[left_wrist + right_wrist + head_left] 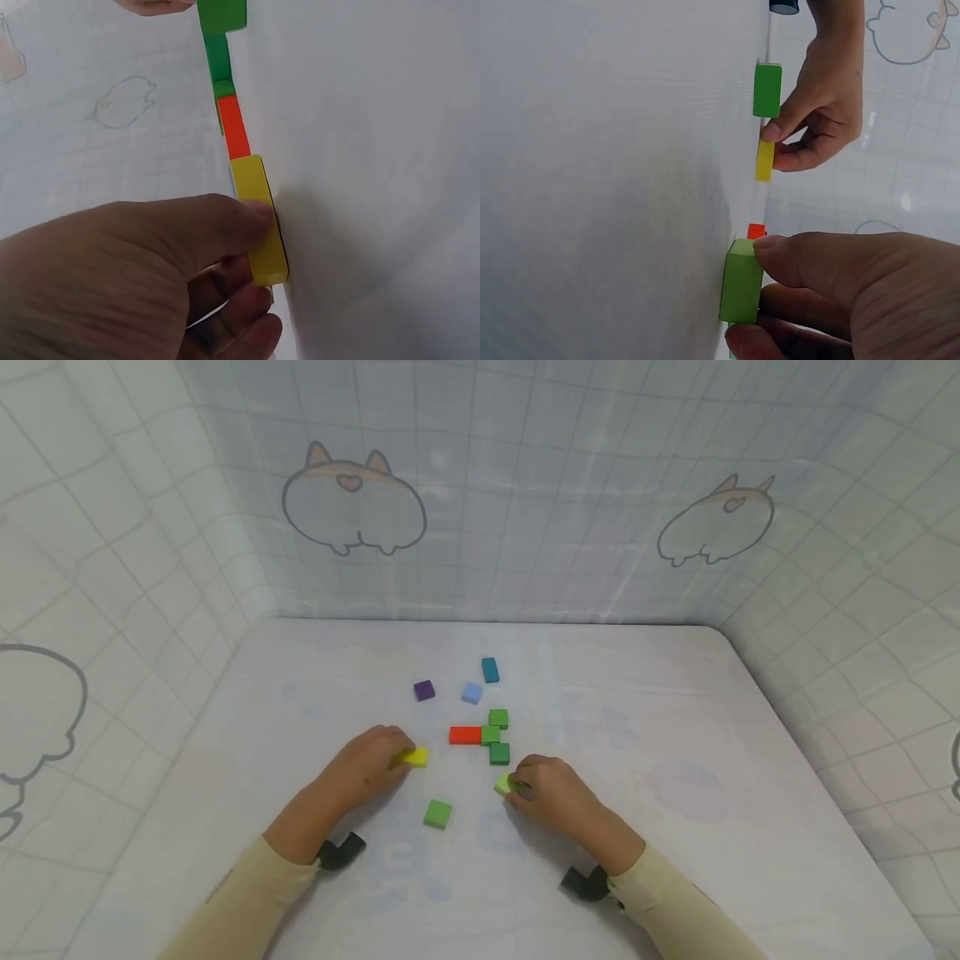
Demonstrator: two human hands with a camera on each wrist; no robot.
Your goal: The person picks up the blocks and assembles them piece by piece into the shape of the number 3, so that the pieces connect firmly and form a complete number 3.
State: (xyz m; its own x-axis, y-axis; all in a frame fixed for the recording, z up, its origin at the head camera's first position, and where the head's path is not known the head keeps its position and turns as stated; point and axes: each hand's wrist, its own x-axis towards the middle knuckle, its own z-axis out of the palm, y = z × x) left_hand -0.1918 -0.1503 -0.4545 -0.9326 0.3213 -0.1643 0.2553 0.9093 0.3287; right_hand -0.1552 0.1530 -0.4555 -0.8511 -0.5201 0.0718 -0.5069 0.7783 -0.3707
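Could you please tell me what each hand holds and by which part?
Left hand: yellow block, by its part farther from the red block. Right hand: light green block, by opposite sides.

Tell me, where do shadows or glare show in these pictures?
Head view: faint glare streaks on the pale grid-patterned sheet; left wrist view: a soft-edged shadow on the white tabletop beside the yellow rectangular block; right wrist view: small bright glare spots on that sheet.

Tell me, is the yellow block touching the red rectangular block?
Apart: the head view shows white tabletop between the yellow block and the red rectangular block.
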